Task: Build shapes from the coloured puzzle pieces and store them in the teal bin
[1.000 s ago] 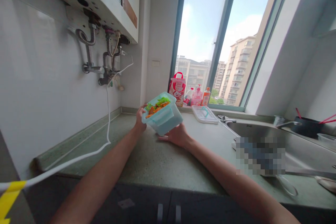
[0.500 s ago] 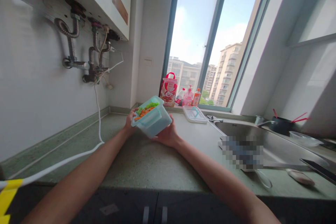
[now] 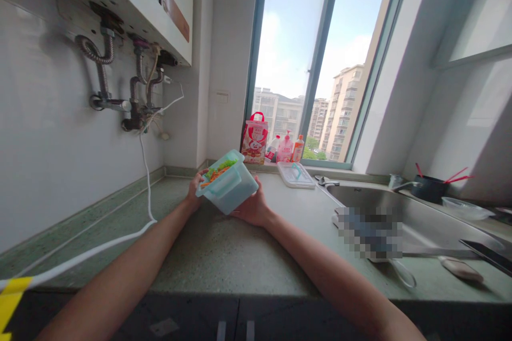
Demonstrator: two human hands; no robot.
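Both my hands hold a pale blue plastic food box (image 3: 230, 187) tilted above the green stone counter (image 3: 224, 250). Green and orange chopped food (image 3: 216, 171) fills its open top. My left hand (image 3: 194, 189) grips the box's far left side. Under the box's right side, my right hand (image 3: 251, 208) cups its base. The box's clear lid (image 3: 296, 174) with teal clips lies flat on the counter further back, near the window.
A red-and-white bag (image 3: 255, 141) and several bottles (image 3: 288, 148) stand on the window sill. A steel sink (image 3: 384, 208) lies to the right, with a dark pot (image 3: 430, 187) behind it. A white cable (image 3: 120, 237) crosses the counter at left under a wall boiler (image 3: 132, 0).
The box and both hands have shifted slightly left and down in view, and the box tilts a bit more. My grip is unchanged.
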